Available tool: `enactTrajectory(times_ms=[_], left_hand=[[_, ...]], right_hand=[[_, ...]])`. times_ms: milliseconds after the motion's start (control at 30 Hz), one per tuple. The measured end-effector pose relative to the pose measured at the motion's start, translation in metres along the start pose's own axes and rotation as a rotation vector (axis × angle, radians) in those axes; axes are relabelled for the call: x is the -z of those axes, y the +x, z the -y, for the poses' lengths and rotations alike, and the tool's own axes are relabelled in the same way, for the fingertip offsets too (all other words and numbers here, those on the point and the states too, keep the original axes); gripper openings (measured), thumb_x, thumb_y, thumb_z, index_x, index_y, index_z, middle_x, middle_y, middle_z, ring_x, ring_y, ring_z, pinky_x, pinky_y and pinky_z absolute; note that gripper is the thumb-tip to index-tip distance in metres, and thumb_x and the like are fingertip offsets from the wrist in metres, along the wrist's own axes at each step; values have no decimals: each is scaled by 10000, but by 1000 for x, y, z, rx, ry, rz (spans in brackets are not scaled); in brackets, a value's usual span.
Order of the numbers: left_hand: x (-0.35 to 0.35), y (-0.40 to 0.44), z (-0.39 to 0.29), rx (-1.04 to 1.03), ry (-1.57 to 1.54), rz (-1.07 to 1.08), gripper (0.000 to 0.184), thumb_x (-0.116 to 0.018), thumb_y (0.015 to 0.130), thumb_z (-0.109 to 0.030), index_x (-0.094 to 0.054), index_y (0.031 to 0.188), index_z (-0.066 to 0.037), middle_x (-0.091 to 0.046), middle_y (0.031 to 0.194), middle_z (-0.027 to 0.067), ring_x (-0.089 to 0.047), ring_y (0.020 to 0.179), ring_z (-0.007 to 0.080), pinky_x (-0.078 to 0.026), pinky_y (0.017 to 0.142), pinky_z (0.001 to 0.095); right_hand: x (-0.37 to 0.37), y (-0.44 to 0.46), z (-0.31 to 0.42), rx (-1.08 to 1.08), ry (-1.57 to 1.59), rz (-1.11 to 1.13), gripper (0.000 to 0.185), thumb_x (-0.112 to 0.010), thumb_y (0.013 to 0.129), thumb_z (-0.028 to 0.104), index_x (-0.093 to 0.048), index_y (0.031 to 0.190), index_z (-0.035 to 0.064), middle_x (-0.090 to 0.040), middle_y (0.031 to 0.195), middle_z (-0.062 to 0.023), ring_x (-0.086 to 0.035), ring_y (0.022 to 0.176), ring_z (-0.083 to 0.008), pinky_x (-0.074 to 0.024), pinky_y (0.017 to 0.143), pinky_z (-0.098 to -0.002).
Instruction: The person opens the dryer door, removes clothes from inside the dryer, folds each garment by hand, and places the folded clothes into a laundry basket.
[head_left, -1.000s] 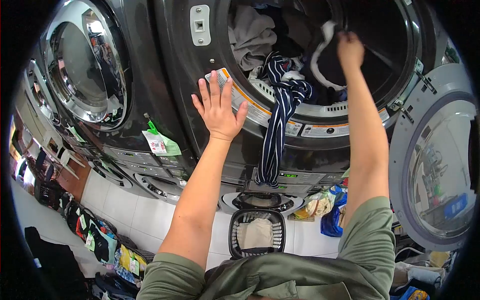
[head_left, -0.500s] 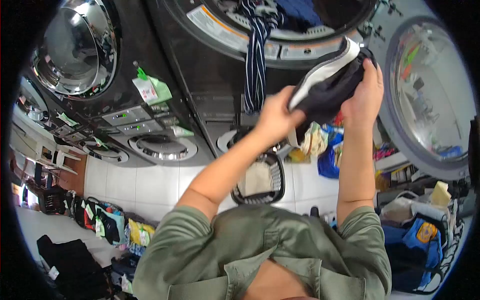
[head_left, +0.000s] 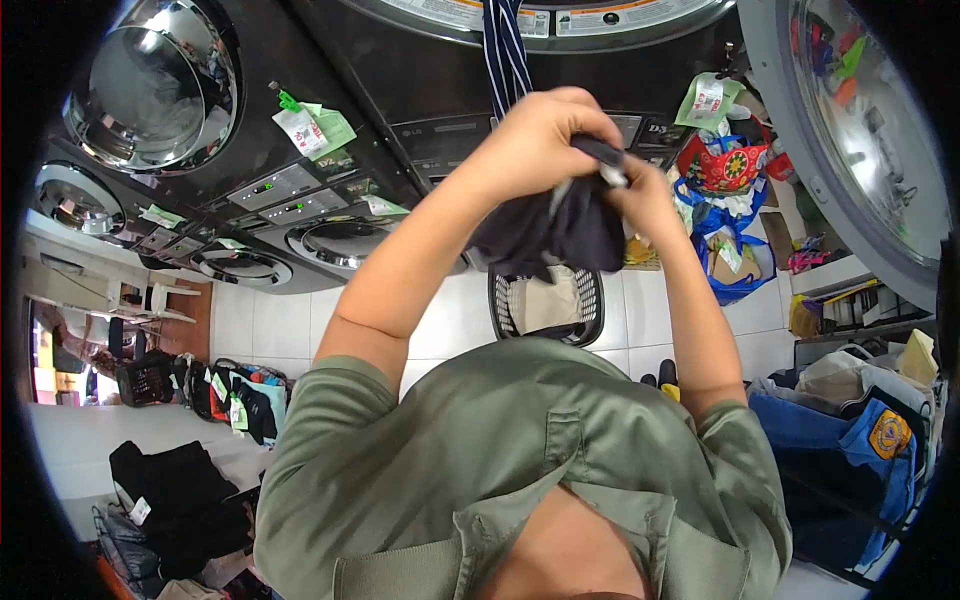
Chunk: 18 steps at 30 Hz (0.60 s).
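Note:
Both of my hands grip a dark garment (head_left: 560,230) in front of the dark washer or dryer. My left hand (head_left: 560,135) closes on its upper edge from the left, the fingers curled over the cloth. From the right, my right hand (head_left: 645,200) pinches the same edge, where a bit of white shows. The rest of the cloth hangs in folds below my hands. Behind my left hand, a navy and white striped cloth (head_left: 506,60) dangles from the machine's opening. Under the garment stands a black laundry basket (head_left: 597,315) with beige cloth (head_left: 545,303) inside.
An open round machine door (head_left: 870,150) juts in at the upper right. Blue bags (head_left: 740,290) and a red patterned bag (head_left: 722,168) sit below it. Clothes fill a rack at right, with a blue garment (head_left: 830,430). Further machines (head_left: 150,90) line the left; black clothes (head_left: 185,500) lie lower left.
The garment, held stretched with its white band showing, is now bunched and hanging lower. My hands have come closer together. The view has tipped down, so the drum opening has mostly left it.

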<state>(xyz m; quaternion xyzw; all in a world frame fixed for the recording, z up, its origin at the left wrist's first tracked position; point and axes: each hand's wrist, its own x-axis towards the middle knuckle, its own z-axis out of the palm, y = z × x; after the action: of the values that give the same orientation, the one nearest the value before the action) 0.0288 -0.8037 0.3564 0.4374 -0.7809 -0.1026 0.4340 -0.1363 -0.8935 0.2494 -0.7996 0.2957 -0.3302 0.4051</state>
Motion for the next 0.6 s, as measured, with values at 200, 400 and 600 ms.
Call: enactTrajectory(times_ms=[200, 400, 600], left_hand=[[15, -70, 77, 398, 989, -134, 138, -508, 672, -47, -541, 799, -90, -557, 817, 98, -569, 779, 296, -453, 628, 396], [42, -146, 141, 965, 778, 192, 214, -494, 699, -38, -577, 889, -95, -599, 894, 136, -583, 796, 289, -457, 696, 354], [-13, -127, 102, 423, 184, -1151, 228, -527, 648, -15, -578, 868, -47, -603, 783, 112, -587, 773, 227, -441, 710, 287]], right_hand=[[31, 4, 27, 57, -447, -751, 182, -533, 666, 43, -567, 829, 116, -570, 801, -95, -555, 717, -285, -440, 584, -331], [63, 3, -60, -332, -862, -54, 267, -511, 679, 62, -610, 911, 147, -555, 955, -120, -538, 932, -301, -456, 736, -369], [38, 11, 13, -665, 735, -132, 302, -424, 671, -34, -589, 911, 49, -575, 835, -76, -535, 826, -173, -430, 711, -278]])
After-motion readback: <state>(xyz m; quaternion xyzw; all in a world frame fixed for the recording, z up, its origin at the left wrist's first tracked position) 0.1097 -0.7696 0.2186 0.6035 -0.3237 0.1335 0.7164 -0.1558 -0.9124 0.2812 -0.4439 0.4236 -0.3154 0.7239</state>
